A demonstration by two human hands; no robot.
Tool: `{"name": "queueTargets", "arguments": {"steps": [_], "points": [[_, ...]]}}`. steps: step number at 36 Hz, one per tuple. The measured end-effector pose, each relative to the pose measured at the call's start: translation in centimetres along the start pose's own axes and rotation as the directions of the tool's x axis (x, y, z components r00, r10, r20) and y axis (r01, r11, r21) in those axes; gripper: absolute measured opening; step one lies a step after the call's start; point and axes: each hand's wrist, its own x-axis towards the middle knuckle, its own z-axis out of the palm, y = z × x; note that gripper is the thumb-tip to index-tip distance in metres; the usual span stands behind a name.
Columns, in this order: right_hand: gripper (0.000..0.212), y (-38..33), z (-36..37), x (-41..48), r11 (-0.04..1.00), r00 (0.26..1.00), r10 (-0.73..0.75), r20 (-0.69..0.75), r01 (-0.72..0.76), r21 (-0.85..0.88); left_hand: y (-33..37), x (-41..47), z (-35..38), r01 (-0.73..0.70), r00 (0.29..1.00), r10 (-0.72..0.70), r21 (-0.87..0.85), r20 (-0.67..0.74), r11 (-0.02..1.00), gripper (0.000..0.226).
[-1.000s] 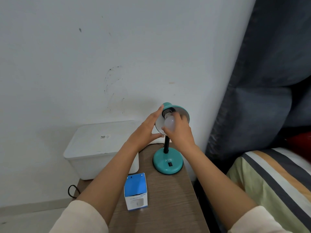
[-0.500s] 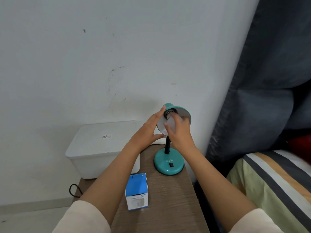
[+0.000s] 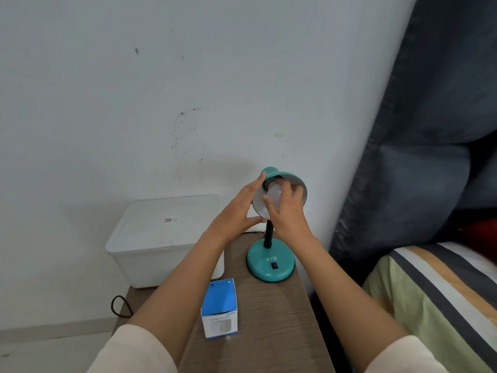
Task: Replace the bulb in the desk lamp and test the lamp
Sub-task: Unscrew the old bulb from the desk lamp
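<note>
A teal desk lamp (image 3: pixel 270 265) stands at the back of a wooden bedside table (image 3: pixel 271 313), its shade (image 3: pixel 298 181) tilted toward me. My left hand (image 3: pixel 236 211) cups the shade's left rim, thumb under it. A white bulb (image 3: pixel 273 196) sits at the socket inside the shade, and my right hand (image 3: pixel 287 211) is wrapped around it from the front. The black switch (image 3: pixel 274 265) shows on the lamp's base. The socket is mostly hidden by my fingers.
A blue and white carton (image 3: pixel 219 308) stands on the table in front of the lamp. A white lidded bin (image 3: pixel 164 238) sits at the left against the wall, with a black cable (image 3: pixel 119 306) below. A striped bed (image 3: pixel 441 300) lies at right.
My right hand's fingers have shifted round the bulb, and the bulb sits a little deeper in the shade. The left hand stays on the shade.
</note>
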Motion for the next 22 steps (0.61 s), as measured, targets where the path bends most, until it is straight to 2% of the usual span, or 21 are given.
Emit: {"name": "queueTargets", "arguments": {"steps": [3, 7, 12, 18, 22], "points": [[0.051, 0.33, 0.14, -0.15, 0.995, 0.998, -0.055, 0.021, 0.056, -0.086, -0.05, -0.04, -0.08, -0.007, 1.000, 0.007, 0.001, 0.005, 1.000, 0.094], [0.053, 0.62, 0.30, -0.47, 0.999, 1.000, -0.022, -0.001, 0.022, -0.035, 0.05, 0.00, -0.01, 0.000, 1.000, 0.000, -0.029, 0.012, 1.000, 0.092], [0.053, 0.47, 0.34, -0.45, 1.000, 0.996, 0.017, 0.085, -0.015, -0.022, -0.01, 0.10, 0.13, 0.005, 1.000, -0.005, -0.025, 0.003, 1.000, 0.092], [0.059, 0.78, -0.06, -0.78, 1.000, 0.999, 0.018, 0.033, -0.018, -0.002, 0.07, 0.07, 0.24, -0.002, 1.000, 0.002, -0.025, 0.002, 1.000, 0.092], [0.057, 0.40, -0.15, -0.41, 0.988, 0.998, -0.038, 0.043, 0.044, -0.147, -0.08, 0.02, 0.06, -0.001, 1.000, 0.001, -0.026, -0.006, 1.000, 0.095]]}}
